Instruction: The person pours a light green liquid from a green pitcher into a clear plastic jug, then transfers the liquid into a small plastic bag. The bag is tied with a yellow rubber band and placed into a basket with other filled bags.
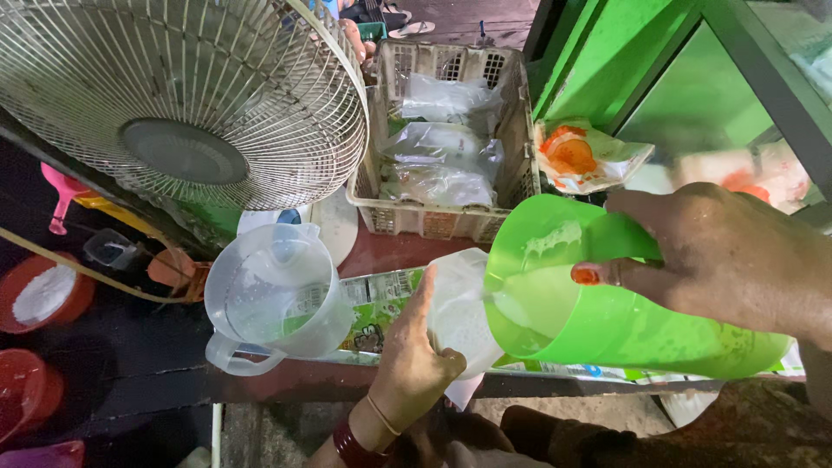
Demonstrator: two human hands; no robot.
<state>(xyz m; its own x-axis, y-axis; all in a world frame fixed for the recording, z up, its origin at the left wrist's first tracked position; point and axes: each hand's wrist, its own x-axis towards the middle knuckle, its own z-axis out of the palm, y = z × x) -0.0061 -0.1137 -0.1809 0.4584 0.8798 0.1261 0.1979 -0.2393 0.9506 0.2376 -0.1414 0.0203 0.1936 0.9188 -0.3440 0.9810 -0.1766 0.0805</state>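
Here the green jug (607, 303) lies tipped on its side, long axis running from the right hand (728, 260) toward the left, mouth touching the clear bag (459, 312) and milky liquid at its lip. The right hand grips the jug's body; the left hand (412, 364) pinches the bag open just beside the mouth. Left of that hand stands a clear pitcher (277, 295); beyond both, a basket (511, 113) of bags.
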